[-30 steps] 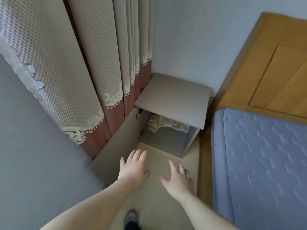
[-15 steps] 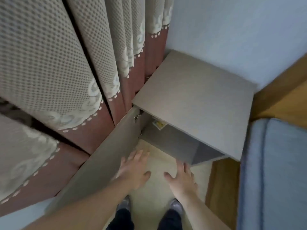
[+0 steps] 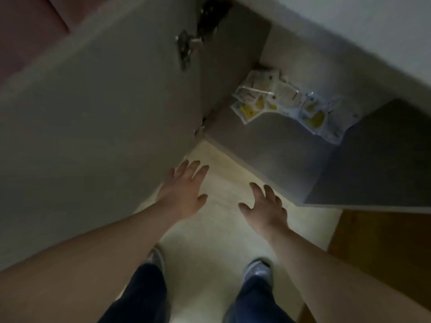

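Note:
A grey bedside cabinet (image 3: 268,145) stands open in front of me, its door (image 3: 105,108) swung out to the left. Inside, against the back wall, lie several clear plastic packets (image 3: 279,99) with yellow and white contents. My left hand (image 3: 184,190) hovers palm down with straight fingers over the pale floor, close to the door's lower edge. My right hand (image 3: 263,206) is spread beside it, just before the cabinet's front edge. Both hands hold nothing.
The cabinet's top panel (image 3: 349,43) overhangs at the upper right. Metal hinges (image 3: 185,48) sit on the door's inner side. A brown wooden bed frame (image 3: 382,248) borders the floor on the right. My two shoes (image 3: 257,270) and dark trouser legs are below.
The view has dropped lower and closer to the cabinet, so its inside and the packets now show. Both hands have stayed spread and empty in front of me.

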`<state>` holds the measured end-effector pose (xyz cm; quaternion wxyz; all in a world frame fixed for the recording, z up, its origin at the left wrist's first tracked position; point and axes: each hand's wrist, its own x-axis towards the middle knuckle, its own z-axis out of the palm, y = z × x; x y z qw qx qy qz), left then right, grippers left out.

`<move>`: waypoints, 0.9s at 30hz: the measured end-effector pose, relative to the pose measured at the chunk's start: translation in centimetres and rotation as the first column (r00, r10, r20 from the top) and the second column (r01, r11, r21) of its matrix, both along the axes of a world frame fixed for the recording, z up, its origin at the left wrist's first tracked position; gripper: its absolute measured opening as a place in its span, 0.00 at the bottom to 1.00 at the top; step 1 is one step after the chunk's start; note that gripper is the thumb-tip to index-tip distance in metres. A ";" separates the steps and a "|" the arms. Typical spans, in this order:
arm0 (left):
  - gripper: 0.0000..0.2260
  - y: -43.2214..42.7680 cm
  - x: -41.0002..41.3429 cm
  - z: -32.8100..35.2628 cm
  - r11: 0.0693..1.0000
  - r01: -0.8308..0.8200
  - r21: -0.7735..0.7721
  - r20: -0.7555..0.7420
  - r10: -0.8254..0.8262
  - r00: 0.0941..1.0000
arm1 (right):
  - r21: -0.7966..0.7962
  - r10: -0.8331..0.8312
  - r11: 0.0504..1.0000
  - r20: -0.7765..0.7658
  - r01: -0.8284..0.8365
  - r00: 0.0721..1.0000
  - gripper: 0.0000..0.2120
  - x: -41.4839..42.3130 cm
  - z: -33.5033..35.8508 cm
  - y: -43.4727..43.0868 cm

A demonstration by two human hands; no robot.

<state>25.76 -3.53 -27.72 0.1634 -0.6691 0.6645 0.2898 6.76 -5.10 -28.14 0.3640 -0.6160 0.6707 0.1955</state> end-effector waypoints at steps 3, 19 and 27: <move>0.30 -1.4 0.1 -6.1 0.996 -0.019 -0.089 -0.045 0.015 0.999 | -0.069 0.005 0.998 0.004 -0.005 1.000 0.30 0.4 -5.8 -1.1; 0.27 -12.8 -2.1 -20.0 0.885 0.021 -0.465 -0.146 -0.100 0.984 | -0.423 -0.082 0.899 0.085 0.111 0.993 0.27 0.1 -19.3 -14.0; 0.29 -17.0 -5.6 -20.1 0.948 -0.070 -0.309 -0.210 0.004 0.978 | -0.507 -0.035 0.862 -0.039 0.011 0.999 0.26 -4.4 -20.5 -15.0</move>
